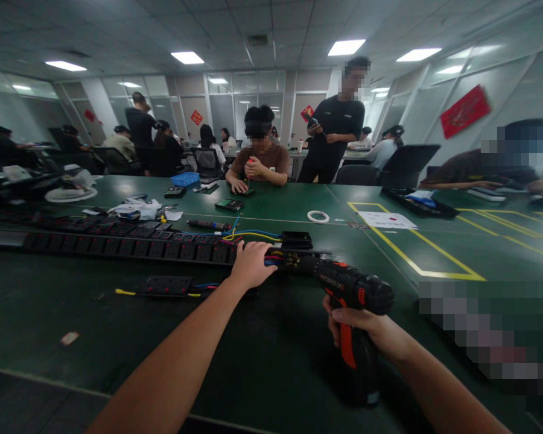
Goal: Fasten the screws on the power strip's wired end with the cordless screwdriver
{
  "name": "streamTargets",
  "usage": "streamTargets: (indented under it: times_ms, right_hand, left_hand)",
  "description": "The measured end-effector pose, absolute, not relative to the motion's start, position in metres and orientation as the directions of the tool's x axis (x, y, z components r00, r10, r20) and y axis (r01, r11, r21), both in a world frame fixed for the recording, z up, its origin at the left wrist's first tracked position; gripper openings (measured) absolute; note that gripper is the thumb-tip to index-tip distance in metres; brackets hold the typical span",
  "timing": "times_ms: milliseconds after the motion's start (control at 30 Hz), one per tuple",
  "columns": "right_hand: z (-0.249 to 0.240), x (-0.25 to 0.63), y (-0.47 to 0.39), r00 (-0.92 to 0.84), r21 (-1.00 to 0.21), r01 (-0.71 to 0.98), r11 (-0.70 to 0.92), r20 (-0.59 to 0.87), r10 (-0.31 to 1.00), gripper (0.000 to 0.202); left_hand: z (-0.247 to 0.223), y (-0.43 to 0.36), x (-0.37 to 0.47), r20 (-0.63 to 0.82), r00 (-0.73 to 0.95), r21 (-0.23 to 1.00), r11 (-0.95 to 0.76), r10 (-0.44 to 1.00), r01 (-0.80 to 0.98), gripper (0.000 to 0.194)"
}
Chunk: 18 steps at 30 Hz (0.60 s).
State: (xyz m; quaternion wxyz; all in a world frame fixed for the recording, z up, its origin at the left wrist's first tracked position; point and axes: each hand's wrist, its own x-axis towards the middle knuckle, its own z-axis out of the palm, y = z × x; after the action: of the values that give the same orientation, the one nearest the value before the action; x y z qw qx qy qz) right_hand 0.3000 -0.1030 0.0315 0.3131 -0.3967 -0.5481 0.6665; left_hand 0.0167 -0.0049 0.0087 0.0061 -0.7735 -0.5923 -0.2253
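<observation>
The left forearm [176, 355] is stretched diagonally over the near edge of the green tabletop [271, 386], and the left hand [251, 265] is laid palm-down on the black multi-socket power strip [131, 247], fingers clamped over it, thumb pointed right beside coloured wires [272, 260]. The strip is set lengthwise between the near and far edges, extending toward the left edge. By the right hand [357, 319] a cordless drill [344, 281] is held, fingers clamped round its handle, nose directed at the strip's right end; whether contact is made cannot be told.

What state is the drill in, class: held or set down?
Held: the right grip wraps around the handle of the drill. Whether its base touches the tabletop, I cannot tell.
</observation>
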Motion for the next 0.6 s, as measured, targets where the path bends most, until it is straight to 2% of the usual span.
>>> streamTargets:
  times_ms: [600]
  right_hand:
    - [0.0311, 0.2998, -0.1047, -0.496, -0.98, 0.017, -0.199, -0.181, 0.849, 0.039]
  left_hand:
    - [0.0066, -0.0039, 0.0169, 0.348, 0.193, 0.251, -0.29, 0.917, 0.923, 0.055]
